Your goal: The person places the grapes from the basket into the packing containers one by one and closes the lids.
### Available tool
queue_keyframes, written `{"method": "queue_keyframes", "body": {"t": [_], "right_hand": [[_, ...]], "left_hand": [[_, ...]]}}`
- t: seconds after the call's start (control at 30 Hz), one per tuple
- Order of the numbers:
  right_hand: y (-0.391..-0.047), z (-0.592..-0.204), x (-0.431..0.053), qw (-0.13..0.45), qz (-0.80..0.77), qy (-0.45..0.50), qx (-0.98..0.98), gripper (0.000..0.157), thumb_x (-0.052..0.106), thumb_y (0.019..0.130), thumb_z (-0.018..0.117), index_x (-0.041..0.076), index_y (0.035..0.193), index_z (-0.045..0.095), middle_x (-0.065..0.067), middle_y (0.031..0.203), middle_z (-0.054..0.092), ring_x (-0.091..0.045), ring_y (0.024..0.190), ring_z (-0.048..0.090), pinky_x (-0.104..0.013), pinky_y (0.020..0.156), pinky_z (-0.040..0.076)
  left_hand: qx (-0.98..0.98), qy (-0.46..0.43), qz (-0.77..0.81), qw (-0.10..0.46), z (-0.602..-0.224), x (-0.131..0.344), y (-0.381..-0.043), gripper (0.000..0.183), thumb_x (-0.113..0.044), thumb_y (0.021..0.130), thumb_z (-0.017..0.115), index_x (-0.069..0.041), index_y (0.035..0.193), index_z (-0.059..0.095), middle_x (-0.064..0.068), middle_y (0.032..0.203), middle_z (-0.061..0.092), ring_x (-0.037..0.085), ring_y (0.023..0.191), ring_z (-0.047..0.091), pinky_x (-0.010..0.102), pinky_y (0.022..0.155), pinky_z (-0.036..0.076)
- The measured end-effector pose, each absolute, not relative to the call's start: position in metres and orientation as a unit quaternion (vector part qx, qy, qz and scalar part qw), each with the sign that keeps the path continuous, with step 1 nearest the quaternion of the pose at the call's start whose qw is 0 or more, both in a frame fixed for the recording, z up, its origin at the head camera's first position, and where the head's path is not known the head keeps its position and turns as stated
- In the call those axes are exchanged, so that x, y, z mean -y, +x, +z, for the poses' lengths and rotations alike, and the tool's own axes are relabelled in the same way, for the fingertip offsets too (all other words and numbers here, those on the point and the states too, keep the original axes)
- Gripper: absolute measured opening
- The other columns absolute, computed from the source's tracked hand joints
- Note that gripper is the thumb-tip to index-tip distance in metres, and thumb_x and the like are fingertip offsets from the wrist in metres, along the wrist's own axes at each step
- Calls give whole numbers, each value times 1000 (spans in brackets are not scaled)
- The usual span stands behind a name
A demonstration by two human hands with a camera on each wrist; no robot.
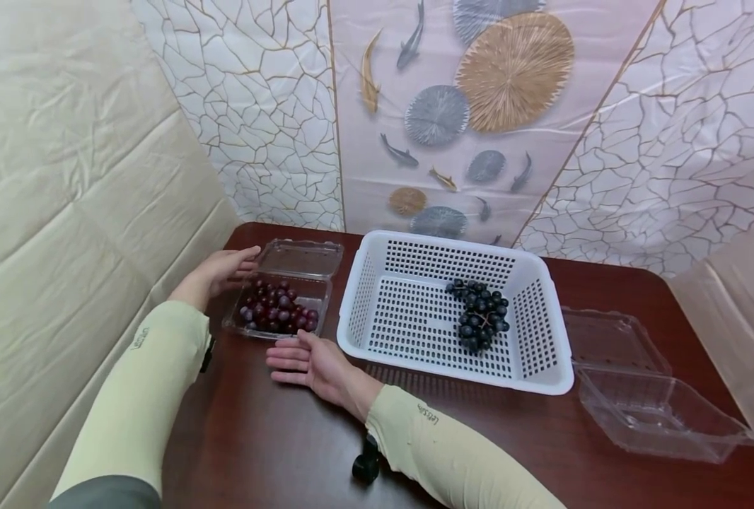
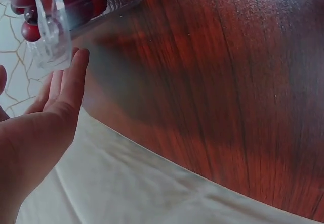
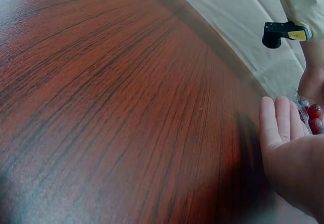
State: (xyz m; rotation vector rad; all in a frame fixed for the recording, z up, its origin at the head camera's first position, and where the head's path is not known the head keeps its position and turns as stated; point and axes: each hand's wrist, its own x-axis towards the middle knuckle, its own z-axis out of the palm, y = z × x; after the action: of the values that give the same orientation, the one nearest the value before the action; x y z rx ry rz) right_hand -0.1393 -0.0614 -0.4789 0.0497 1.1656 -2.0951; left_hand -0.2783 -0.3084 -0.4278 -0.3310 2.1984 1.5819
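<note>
Only the head view takes in the whole desk [image 1: 256, 438]: at left, an opened clear box [image 1: 321, 288] holds red grapes [image 1: 275, 309]; right of it, a white basket [image 1: 453, 242] holds dark grapes [image 1: 482, 318] on its right half; farther right lies another clear box [image 1: 660, 420], lid laid back. The left wrist view shows the left hand [image 1: 220, 270] with straight fingers beside the grape box's rim; whether they touch, I cannot tell. The right wrist view alone reveals a yellow label [image 3: 297, 34] on the left wrist's black device [image 3: 273, 32]. Counted: one basket, two boxes, two hands, apart, the right hand [image 1: 313, 364] spread palm-out just near of the grapes.
</note>
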Motion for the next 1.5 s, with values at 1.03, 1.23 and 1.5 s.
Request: {"method": "queue_keyframes", "body": {"t": [1.03, 1.23, 1.5], "right_hand": [[-141, -481, 62, 362, -817, 11, -449, 53, 24, 119, 29, -14, 150, 49, -35, 145, 58, -44, 140, 56, -56, 115, 52], [-142, -482, 62, 360, -819, 14, -447, 53, 25, 119, 29, -14, 150, 49, -34, 145, 59, -45, 140, 56, -56, 115, 52], [-141, -482, 62, 360, -820, 12, -445, 53, 25, 119, 29, -14, 150, 49, -33, 146, 59, -43, 140, 56, -56, 115, 52]], "left_hand": [[-752, -31, 637, 170, -391, 310, -273, 74, -59, 112, 34, -5, 162, 39, -3, 132, 63, 37, 150, 40, 50, 130, 30], [-740, 2, 655, 155, -382, 318, -261, 57, -61, 110, 26, -26, 126, 68, -20, 111, 73, 30, 143, 49, 44, 126, 36], [-744, -12, 653, 138, -381, 325, -248, 47, -51, 113, 48, -10, 130, 61, -21, 105, 74, 11, 125, 63, 41, 126, 42]]}}
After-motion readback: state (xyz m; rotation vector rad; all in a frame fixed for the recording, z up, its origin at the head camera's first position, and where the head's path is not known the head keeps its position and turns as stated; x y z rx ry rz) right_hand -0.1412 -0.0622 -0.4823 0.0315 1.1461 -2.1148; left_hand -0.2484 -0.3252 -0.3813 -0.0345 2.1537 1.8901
